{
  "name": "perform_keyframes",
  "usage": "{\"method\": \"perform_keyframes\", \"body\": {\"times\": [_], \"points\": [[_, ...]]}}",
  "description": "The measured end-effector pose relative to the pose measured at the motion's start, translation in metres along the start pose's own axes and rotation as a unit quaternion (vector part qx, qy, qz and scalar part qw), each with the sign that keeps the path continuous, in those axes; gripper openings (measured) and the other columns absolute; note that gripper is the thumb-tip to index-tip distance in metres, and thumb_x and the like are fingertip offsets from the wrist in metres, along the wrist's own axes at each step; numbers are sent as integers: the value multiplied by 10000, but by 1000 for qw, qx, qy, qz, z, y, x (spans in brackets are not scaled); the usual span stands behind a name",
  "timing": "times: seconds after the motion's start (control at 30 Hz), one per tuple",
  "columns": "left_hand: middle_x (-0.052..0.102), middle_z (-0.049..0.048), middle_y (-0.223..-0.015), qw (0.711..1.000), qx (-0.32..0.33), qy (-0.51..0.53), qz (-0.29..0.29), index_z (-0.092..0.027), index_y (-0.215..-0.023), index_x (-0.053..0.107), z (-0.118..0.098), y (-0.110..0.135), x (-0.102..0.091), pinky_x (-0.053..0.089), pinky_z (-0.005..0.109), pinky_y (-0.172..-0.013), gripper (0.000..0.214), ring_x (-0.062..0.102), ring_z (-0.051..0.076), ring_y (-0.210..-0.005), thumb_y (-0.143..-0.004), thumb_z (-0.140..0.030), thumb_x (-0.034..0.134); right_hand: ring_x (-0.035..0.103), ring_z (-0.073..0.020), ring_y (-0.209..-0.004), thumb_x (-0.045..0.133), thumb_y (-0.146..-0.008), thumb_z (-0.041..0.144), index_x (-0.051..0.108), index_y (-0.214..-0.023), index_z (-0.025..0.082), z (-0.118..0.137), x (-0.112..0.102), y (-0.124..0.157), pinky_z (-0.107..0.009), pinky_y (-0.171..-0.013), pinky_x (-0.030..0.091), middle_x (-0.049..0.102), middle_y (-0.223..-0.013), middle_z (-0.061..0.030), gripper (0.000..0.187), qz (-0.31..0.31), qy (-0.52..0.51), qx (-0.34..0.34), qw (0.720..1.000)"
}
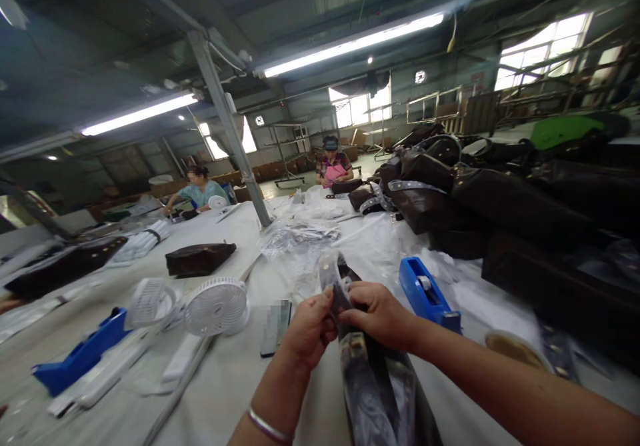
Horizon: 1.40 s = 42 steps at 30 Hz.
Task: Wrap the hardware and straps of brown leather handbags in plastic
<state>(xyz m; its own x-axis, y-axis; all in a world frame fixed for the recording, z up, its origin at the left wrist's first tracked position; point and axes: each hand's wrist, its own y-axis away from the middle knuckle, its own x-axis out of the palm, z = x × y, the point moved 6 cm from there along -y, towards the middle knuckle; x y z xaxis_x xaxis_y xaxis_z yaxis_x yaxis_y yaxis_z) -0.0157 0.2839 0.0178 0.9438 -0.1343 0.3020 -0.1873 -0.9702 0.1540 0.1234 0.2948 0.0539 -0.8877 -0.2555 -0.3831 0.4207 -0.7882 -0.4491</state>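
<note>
In front of me on the table lies a dark bag (423,409), partly covered by clear plastic. A strap (330,271) in clear wrapping loops up at its far end. My left hand (311,326) pinches this strap between thumb and fingers. From the other side, my right hand (383,311) also has its fingers closed on the strap, close to the left fingertips. Part of the strap is hidden by my fingers. A phone (275,329) lies just left of my left hand, and a blue tape dispenser (427,293) stands beyond my right forearm.
Dark bags (520,199) are heaped along the right. White fans (215,306), another blue tape dispenser (83,353) and a dark pouch (200,259) are on the left. Clear plastic (300,233) spreads ahead near a metal post (230,129). Two people sit farther back.
</note>
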Motion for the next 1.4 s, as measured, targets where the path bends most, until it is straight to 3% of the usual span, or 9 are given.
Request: {"method": "perform_keyframes", "body": {"times": [0.2, 0.33, 0.47, 0.7, 0.8, 0.9, 1.1, 1.27, 1.4], "points": [[360, -80, -594, 999, -7, -24, -32, -152, -764, 586, 3, -3, -2, 162, 193, -457, 533, 240, 40, -489, -610, -598, 834, 513, -160, -717, 598, -903, 283, 599, -711, 164, -5, 6, 12, -283, -652, 365, 555, -781, -33, 226, 28, 153, -97, 983], [342, -78, -558, 991, 39, -114, -64, -143, -757, 647, 2, 2, -8, 161, 226, -467, 425, 218, 59, -489, -697, -538, 791, 444, -122, -600, 642, -862, 471, 534, -645, 171, -24, 2, 2, -252, -569, 327, 478, -647, 16, 386, 64, -36, 78, 994], [416, -34, -593, 962, 132, -216, -106, -160, -556, 591, -5, 6, -7, 270, 245, -551, 330, 335, 107, -601, -704, -366, 802, 186, -62, -416, 649, -798, 615, 423, -599, 208, -49, 11, -7, -239, -427, 121, 282, -463, 96, 506, 56, -305, 340, 888], [508, -24, -593, 954, 139, -254, -75, -168, -639, 632, -10, 2, -9, 360, 241, -572, 360, 443, 127, -602, -712, -487, 784, 318, -59, -417, 785, -662, 404, 559, -699, 170, -49, 19, -16, -217, -430, 204, 469, -496, 70, 327, -5, -336, 328, 883], [341, -82, -490, 968, 85, -225, -65, -184, -640, 546, -8, -13, -12, 262, 227, -435, 578, 282, 82, -438, -785, -743, 573, 504, -116, -541, 742, -729, 355, 629, -682, 139, -46, 15, -13, -236, -522, 353, 590, -587, 5, 249, -27, -217, 278, 936], [338, -85, -479, 971, 65, -219, -70, -185, -629, 517, -8, -28, -7, 212, 220, -403, 612, 261, 70, -415, -768, -779, 565, 591, -187, -659, 622, -856, 339, 655, -688, 139, -30, 9, -13, -278, -587, 389, 652, -675, -58, 263, -18, 63, 189, 980], [476, -47, -524, 971, 81, -213, -69, -167, -655, 538, -4, -35, 0, 254, 215, -434, 561, 346, 72, -452, -762, -706, 652, 652, -293, -812, 528, -943, 295, 694, -992, 94, -2, 8, -6, -358, -677, 435, 688, -975, -208, 265, 41, 357, 129, 924], [494, -32, -550, 964, 104, -232, -81, -155, -693, 559, -5, -28, -7, 288, 225, -458, 540, 384, 85, -467, -811, -681, 600, 483, -143, -575, 578, -898, 552, 575, -657, 171, -22, -1, -8, -262, -531, 323, 548, -611, -15, 451, 62, 42, 169, 983], [590, 7, -620, 928, 167, -324, -84, -154, -660, 629, -14, -18, 4, 380, 258, -578, 390, 514, 141, -595, -852, -493, 633, 201, -66, -412, 625, -832, 588, 440, -588, 201, -59, 4, -8, -242, -428, 109, 326, -457, 77, 494, -2, -292, 393, 872]]}}
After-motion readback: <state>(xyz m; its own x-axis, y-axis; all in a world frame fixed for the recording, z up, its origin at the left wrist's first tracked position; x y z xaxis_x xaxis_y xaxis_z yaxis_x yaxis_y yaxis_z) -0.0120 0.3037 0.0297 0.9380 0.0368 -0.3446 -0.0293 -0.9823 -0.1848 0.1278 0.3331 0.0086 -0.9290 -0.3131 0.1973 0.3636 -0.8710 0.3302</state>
